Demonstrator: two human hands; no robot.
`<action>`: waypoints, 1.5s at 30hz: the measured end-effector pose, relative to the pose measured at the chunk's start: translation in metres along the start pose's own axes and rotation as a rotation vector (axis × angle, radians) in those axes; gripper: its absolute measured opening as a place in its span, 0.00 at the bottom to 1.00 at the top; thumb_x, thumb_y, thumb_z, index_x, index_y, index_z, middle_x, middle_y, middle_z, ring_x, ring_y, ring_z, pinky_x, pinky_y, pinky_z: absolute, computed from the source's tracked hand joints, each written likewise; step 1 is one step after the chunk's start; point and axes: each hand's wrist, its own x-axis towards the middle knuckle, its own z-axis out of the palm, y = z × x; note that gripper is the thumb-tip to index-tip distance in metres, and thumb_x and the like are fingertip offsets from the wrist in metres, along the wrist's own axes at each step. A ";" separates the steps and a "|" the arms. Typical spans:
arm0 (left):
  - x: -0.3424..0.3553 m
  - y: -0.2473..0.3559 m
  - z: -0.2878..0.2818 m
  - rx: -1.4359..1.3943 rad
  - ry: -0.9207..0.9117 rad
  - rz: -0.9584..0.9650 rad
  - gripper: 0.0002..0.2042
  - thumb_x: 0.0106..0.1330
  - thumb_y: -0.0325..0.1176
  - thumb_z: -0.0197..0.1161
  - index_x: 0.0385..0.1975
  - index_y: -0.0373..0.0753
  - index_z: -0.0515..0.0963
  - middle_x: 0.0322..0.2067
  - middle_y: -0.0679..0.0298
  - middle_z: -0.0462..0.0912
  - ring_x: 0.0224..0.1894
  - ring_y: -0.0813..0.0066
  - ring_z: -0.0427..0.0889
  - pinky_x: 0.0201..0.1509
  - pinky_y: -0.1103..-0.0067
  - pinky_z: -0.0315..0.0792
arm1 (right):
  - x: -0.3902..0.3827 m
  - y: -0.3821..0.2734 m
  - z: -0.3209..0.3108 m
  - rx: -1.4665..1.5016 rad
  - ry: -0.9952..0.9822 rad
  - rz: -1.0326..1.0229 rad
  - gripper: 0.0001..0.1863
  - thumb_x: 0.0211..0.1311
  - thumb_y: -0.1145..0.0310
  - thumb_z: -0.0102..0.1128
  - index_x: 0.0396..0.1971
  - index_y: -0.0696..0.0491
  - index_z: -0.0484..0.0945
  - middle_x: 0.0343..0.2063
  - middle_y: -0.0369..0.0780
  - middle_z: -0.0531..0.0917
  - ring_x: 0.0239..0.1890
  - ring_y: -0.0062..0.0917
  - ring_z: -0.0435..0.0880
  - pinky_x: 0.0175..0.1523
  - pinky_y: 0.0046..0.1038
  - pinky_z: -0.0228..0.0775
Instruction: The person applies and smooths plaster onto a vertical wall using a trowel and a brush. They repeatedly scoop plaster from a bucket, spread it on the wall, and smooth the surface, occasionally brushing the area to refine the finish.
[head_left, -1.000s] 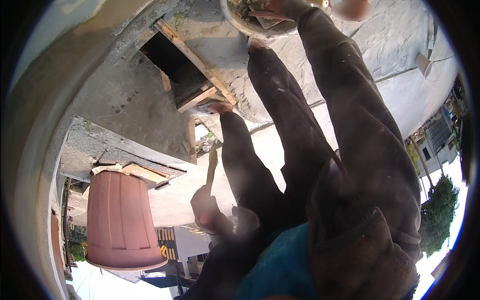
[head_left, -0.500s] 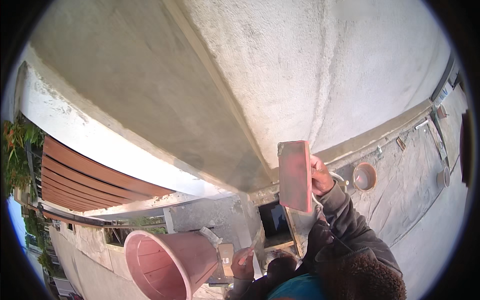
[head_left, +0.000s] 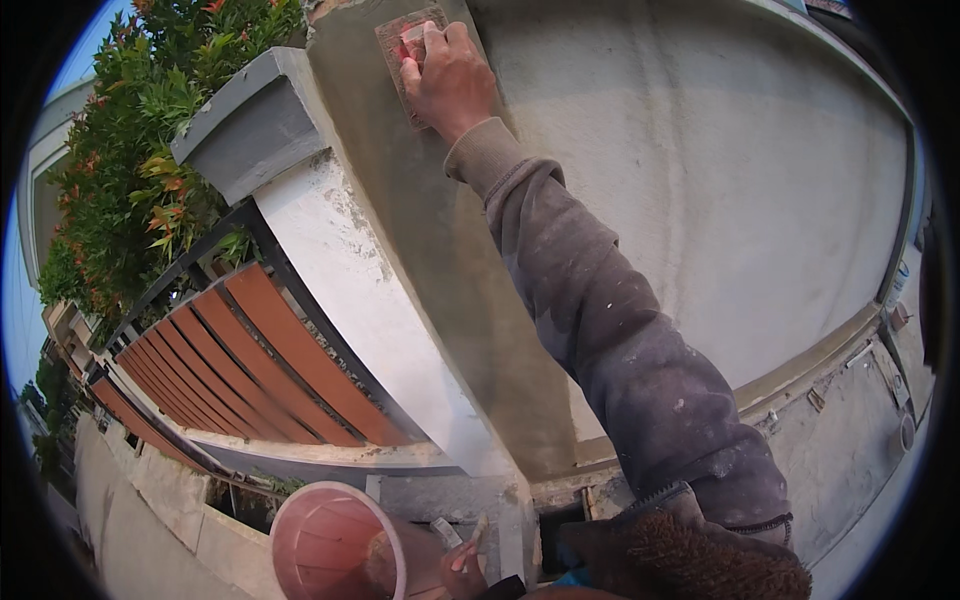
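At the upper middle, my right arm stretches up and my right hand grips the red handle of a plastering float. The float lies flat against the damp grey plaster strip on the pillar, near its top. Low in the view, my left hand is closed beside the bucket. A thin, pale-tipped tool sticks up from its fingers, too small to name. A large pink plastic bucket tilts at the lower left, its open mouth toward me.
White wall fills the right side. Left of the pillar runs a brown slatted fence, with a leafy bush above it. A small pot stands on the concrete ground at the far right.
My right hand has raised the float from low before the wall to high on the plaster strip, turning its flat face to the pillar. The view has tilted up; my left hand stays low.
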 end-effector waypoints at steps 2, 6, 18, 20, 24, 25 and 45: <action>-0.003 -0.004 0.001 0.018 0.034 -0.040 0.07 0.67 0.23 0.63 0.44 0.34 0.82 0.43 0.56 0.86 0.49 0.62 0.83 0.55 0.70 0.76 | 0.025 -0.007 0.011 -0.035 -0.013 -0.009 0.25 0.58 0.61 0.64 0.53 0.58 0.76 0.44 0.44 0.76 0.45 0.37 0.83 0.43 0.38 0.80; -0.005 -0.017 0.005 0.054 0.077 -0.087 0.08 0.68 0.24 0.63 0.44 0.34 0.82 0.44 0.56 0.85 0.49 0.62 0.83 0.55 0.70 0.75 | 0.053 -0.008 0.024 0.060 0.015 -0.024 0.14 0.66 0.65 0.55 0.48 0.50 0.80 0.45 0.46 0.79 0.45 0.42 0.83 0.46 0.45 0.78; -0.015 -0.102 0.042 0.240 -0.038 -0.033 0.08 0.69 0.26 0.61 0.45 0.34 0.82 0.45 0.55 0.85 0.51 0.61 0.82 0.57 0.70 0.74 | 0.052 -0.012 -0.008 -0.023 -0.126 0.075 0.16 0.61 0.60 0.61 0.43 0.54 0.81 0.46 0.46 0.78 0.48 0.40 0.83 0.47 0.42 0.78; -0.025 -0.118 0.040 0.313 -0.054 -0.034 0.08 0.69 0.26 0.61 0.45 0.34 0.82 0.45 0.55 0.85 0.51 0.61 0.82 0.57 0.70 0.74 | 0.067 -0.018 -0.007 -0.010 -0.068 0.059 0.11 0.63 0.67 0.57 0.42 0.52 0.81 0.43 0.46 0.79 0.47 0.42 0.81 0.49 0.42 0.76; -0.037 -0.157 0.049 0.450 -0.120 0.005 0.08 0.70 0.26 0.61 0.45 0.34 0.82 0.46 0.55 0.85 0.51 0.61 0.82 0.58 0.70 0.74 | 0.060 -0.009 0.014 -0.044 -0.217 0.053 0.18 0.60 0.57 0.62 0.44 0.55 0.81 0.47 0.45 0.77 0.48 0.38 0.84 0.46 0.42 0.79; -0.044 -0.168 0.052 0.486 -0.141 0.007 0.08 0.70 0.26 0.60 0.45 0.34 0.82 0.46 0.55 0.85 0.51 0.61 0.81 0.58 0.70 0.73 | 0.048 -0.015 0.015 -0.023 -0.255 0.058 0.18 0.60 0.57 0.62 0.44 0.55 0.81 0.47 0.44 0.77 0.48 0.38 0.84 0.46 0.42 0.78; -0.067 -0.280 0.074 0.944 -0.433 0.215 0.10 0.72 0.29 0.58 0.47 0.33 0.82 0.48 0.54 0.84 0.54 0.61 0.80 0.60 0.69 0.71 | 0.057 -0.027 0.025 0.118 -0.262 0.194 0.21 0.60 0.55 0.57 0.48 0.53 0.81 0.47 0.46 0.79 0.48 0.43 0.83 0.50 0.45 0.76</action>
